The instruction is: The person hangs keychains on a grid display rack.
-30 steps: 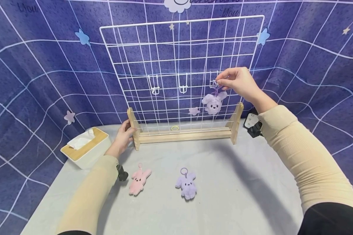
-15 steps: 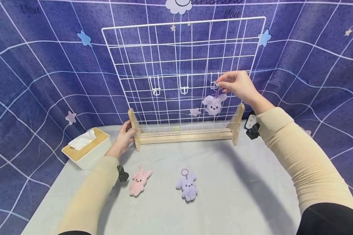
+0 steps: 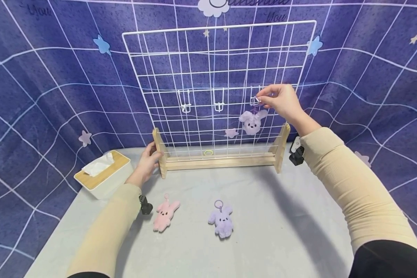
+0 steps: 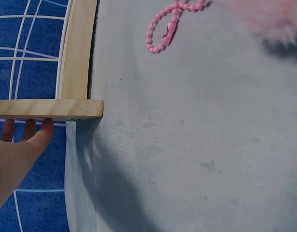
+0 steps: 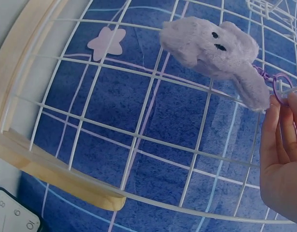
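Observation:
My right hand (image 3: 281,101) pinches the purple ring (image 5: 280,88) of a lilac plush bunny keychain (image 3: 251,124). The ring overlaps a white hook (image 3: 254,101) at the right of the wire grid rack (image 3: 198,71), and the bunny hangs below it. At the rack's left end, fingertips of my left hand (image 3: 146,162) touch the outer side of the wooden foot (image 4: 47,109). On the table lie a pink plush bunny keychain (image 3: 164,217) and a second lilac one (image 3: 222,223), its ring toward the rack.
Two more white hooks, a left one (image 3: 185,107) and a middle one (image 3: 219,106), hang on the grid. A tissue box (image 3: 105,175) stands at the left. Behind my right wrist is a white clock-like object (image 5: 13,212). A patterned blue curtain (image 3: 55,116) backs the table.
My right hand has shifted slightly left and down against the rack, the hanging bunny with it. My left hand stays at the wooden foot, and the head view has drifted a little.

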Tool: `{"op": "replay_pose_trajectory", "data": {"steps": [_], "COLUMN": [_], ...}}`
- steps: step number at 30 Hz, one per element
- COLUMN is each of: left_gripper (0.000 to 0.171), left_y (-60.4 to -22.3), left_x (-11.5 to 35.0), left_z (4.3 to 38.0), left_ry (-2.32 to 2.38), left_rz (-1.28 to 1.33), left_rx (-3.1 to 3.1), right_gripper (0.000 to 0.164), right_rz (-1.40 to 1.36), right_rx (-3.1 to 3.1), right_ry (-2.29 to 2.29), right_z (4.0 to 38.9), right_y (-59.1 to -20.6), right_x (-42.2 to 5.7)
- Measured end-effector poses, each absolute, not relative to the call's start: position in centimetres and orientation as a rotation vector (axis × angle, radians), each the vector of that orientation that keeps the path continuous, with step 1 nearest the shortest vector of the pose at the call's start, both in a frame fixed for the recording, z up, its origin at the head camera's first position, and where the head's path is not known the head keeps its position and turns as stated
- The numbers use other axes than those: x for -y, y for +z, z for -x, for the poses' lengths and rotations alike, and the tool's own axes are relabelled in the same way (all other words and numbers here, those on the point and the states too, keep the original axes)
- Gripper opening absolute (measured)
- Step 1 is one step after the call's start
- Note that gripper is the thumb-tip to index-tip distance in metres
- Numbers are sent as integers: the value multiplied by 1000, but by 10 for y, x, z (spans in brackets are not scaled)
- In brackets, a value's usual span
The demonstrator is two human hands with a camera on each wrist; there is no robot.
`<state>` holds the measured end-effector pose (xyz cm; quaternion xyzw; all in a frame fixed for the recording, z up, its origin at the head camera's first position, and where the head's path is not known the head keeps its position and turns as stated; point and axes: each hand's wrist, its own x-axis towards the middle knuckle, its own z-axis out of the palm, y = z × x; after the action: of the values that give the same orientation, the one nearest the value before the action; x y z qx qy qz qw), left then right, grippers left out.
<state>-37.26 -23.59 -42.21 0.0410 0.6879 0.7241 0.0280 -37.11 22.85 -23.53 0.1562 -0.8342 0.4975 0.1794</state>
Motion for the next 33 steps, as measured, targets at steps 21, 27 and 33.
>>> {"op": "replay_pose_trajectory", "data": {"steps": [21,27,33], "left_gripper": [73,72,71], "left_y": [-420,-419,-420], "left_x": [236,235,235], "left_z": [371,370,372], "left_ry": [2221,2213,2214], "left_rz": [-119,-128,-130], "left_rx": [-2112,-2120,-2123], "right_gripper": [20,22,23], "right_rz": [-468,-487,-455], "right_rx": [2336,2329,2318], "right_ry": [1446,1402,1366], "right_z": [355,344,361], "right_y": [-234,-234,-252], "right_x": [-228,-227,-241]}}
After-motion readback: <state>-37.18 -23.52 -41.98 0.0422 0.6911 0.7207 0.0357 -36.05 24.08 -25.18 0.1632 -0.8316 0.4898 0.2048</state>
